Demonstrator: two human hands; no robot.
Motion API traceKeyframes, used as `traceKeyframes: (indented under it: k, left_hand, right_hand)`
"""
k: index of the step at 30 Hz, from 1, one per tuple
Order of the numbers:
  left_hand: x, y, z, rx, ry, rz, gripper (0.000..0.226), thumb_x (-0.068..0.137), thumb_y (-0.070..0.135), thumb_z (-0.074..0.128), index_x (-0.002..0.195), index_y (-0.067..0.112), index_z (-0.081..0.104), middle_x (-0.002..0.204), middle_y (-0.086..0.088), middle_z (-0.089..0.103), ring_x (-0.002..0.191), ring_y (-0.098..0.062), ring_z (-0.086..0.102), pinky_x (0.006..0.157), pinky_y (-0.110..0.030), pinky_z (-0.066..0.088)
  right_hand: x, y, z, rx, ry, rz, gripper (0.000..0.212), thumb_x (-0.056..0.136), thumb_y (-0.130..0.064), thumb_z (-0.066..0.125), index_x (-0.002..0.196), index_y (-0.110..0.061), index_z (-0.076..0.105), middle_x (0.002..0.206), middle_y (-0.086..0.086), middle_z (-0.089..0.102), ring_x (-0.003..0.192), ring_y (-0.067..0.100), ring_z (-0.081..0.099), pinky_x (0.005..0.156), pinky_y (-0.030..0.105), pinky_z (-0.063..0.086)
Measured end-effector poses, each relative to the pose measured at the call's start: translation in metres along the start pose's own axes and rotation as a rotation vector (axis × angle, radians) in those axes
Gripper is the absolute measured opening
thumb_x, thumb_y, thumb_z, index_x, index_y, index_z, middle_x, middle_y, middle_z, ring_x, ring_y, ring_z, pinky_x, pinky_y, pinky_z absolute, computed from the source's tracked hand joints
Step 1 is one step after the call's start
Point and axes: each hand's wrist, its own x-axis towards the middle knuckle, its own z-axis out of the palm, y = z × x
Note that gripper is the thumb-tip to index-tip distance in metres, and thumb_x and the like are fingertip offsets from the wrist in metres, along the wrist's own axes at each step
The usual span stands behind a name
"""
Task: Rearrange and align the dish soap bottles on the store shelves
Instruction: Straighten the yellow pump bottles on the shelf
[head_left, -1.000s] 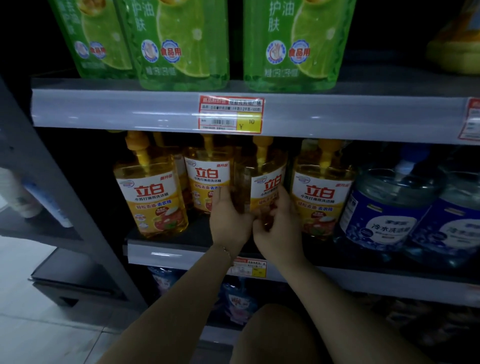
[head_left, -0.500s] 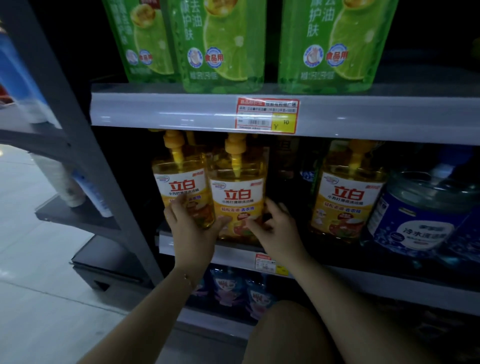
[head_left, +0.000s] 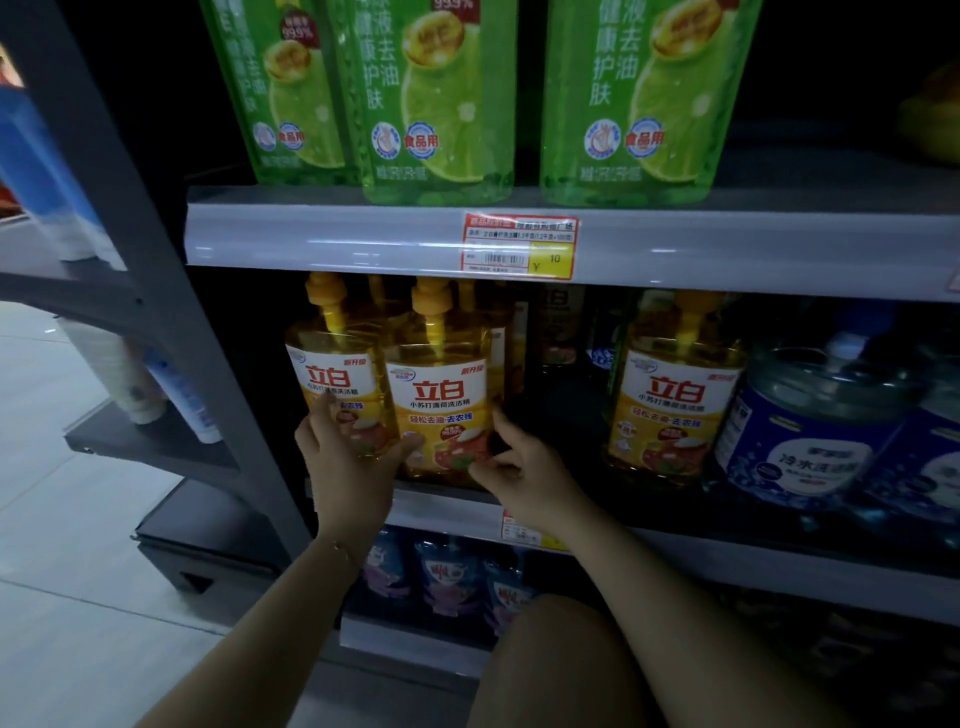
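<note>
Right fingers (head_left: 506, 428): pinch the lower right corner of the amber plastic dish soap bottle (head_left: 441, 395).
Left fingers (head_left: 326, 410): spread straight, thumb at its base, forefinger on the matching left bottle (head_left: 332, 371).
Bottle: upright at the grey shelf (head_left: 727, 564) front edge.
Do well: I turn it gently, label square forward.
Changed: a second ago I held it deeper, apart from the left bottle.

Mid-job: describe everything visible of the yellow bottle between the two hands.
The yellow dish soap bottle stands upright at the front edge of the middle shelf, label forward. Clear plastic, amber liquid, yellow pump, white label with red characters and fruit. A matching bottle stands close on its left. The left hand presses its lower left by thumb; the right hand pinches its lower right.
</note>
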Motion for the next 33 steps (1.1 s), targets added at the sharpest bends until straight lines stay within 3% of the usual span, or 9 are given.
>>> traceKeyframes:
  k: [5, 8, 10, 13, 16, 19, 23, 27, 33]
  left_hand:
    - [-0.028, 0.011, 0.016, 0.178, -0.043, 0.323, 0.045, 0.079, 0.005, 0.073, 0.117, 0.004, 0.050, 0.123, -0.014, 0.044, 0.116, -0.032, 0.042, 0.092, -0.048, 0.048]
    - [-0.046, 0.021, 0.040, 0.231, -0.257, 0.458, 0.044, 0.076, 0.001, 0.069, 0.117, 0.005, 0.051, 0.122, -0.012, 0.043, 0.112, -0.028, 0.044, 0.090, -0.038, 0.047]
    - [-0.057, 0.034, 0.061, 0.228, -0.413, 0.466, 0.043, 0.078, 0.005, 0.069, 0.116, 0.007, 0.050, 0.119, -0.008, 0.042, 0.105, -0.025, 0.047, 0.083, -0.031, 0.044]
    - [-0.060, 0.060, 0.097, 0.120, -0.583, 0.309, 0.050, 0.082, 0.014, 0.071, 0.124, 0.010, 0.044, 0.122, -0.005, 0.042, 0.112, -0.024, 0.049, 0.086, -0.021, 0.038]
    - [-0.051, 0.082, 0.133, -0.014, -0.721, 0.112, 0.087, 0.075, 0.032, 0.079, 0.143, 0.011, 0.030, 0.141, -0.004, 0.039, 0.129, -0.022, 0.042, 0.100, -0.025, 0.036]
    - [-0.044, 0.098, 0.160, -0.199, -0.865, 0.012, 0.119, 0.058, 0.035, 0.089, 0.151, 0.022, 0.017, 0.148, -0.001, 0.041, 0.133, -0.020, 0.042, 0.109, -0.040, 0.038]
    - [-0.044, 0.102, 0.180, -0.329, -0.873, -0.033, 0.101, 0.067, 0.008, 0.085, 0.146, 0.029, 0.026, 0.127, 0.005, 0.058, 0.121, -0.018, 0.054, 0.101, -0.036, 0.046]
    - [-0.046, 0.090, 0.172, -0.348, -0.746, -0.031, 0.097, 0.059, 0.016, 0.090, 0.138, 0.031, 0.035, 0.119, 0.007, 0.062, 0.113, -0.016, 0.058, 0.097, -0.038, 0.050]
    - [-0.043, 0.072, 0.139, -0.277, -0.594, -0.004, 0.093, 0.066, 0.017, 0.086, 0.142, 0.024, 0.032, 0.115, 0.008, 0.060, 0.112, -0.016, 0.057, 0.093, -0.036, 0.049]
  right_hand:
    - [-0.017, -0.002, -0.028, -0.424, 0.205, -0.051, 0.037, 0.094, -0.028, 0.057, 0.129, -0.017, 0.056, 0.122, 0.003, 0.060, 0.099, 0.014, 0.059, 0.083, 0.029, 0.049]
    - [-0.028, -0.011, -0.053, -0.849, 0.176, -0.074, 0.031, 0.095, -0.034, 0.051, 0.120, -0.017, 0.058, 0.113, 0.002, 0.061, 0.098, 0.022, 0.060, 0.074, 0.030, 0.047]
    - [-0.034, -0.015, -0.068, -0.949, 0.217, -0.022, 0.024, 0.093, -0.036, 0.051, 0.097, -0.014, 0.060, 0.090, 0.003, 0.059, 0.084, 0.024, 0.060, 0.061, 0.029, 0.042]
    - [-0.043, -0.014, -0.092, -0.835, 0.335, 0.143, 0.029, 0.091, -0.035, 0.054, 0.070, -0.016, 0.048, 0.069, 0.002, 0.050, 0.067, 0.021, 0.054, 0.050, 0.027, 0.041]
    - [-0.056, -0.007, -0.118, -0.605, 0.413, 0.270, 0.020, 0.089, -0.033, 0.058, 0.084, -0.014, 0.060, 0.080, 0.003, 0.061, 0.073, 0.020, 0.059, 0.055, 0.026, 0.045]
    - [-0.066, 0.001, -0.131, -0.407, 0.435, 0.256, 0.014, 0.087, -0.030, 0.060, 0.096, -0.019, 0.064, 0.087, -0.002, 0.066, 0.078, 0.013, 0.061, 0.061, 0.025, 0.048]
    - [-0.071, 0.005, -0.130, -0.102, 0.388, 0.236, 0.021, 0.083, -0.025, 0.070, 0.092, -0.035, 0.055, 0.086, -0.019, 0.058, 0.077, -0.006, 0.052, 0.060, 0.013, 0.038]
    - [-0.068, 0.009, -0.132, -0.008, 0.418, 0.315, 0.059, 0.073, -0.035, 0.080, 0.122, -0.023, 0.049, 0.108, -0.009, 0.061, 0.098, 0.010, 0.058, 0.076, 0.023, 0.045]
    - [-0.059, 0.005, -0.117, -0.023, 0.294, 0.288, 0.054, 0.076, -0.032, 0.077, 0.120, -0.022, 0.047, 0.096, -0.015, 0.060, 0.087, 0.001, 0.056, 0.069, 0.019, 0.044]
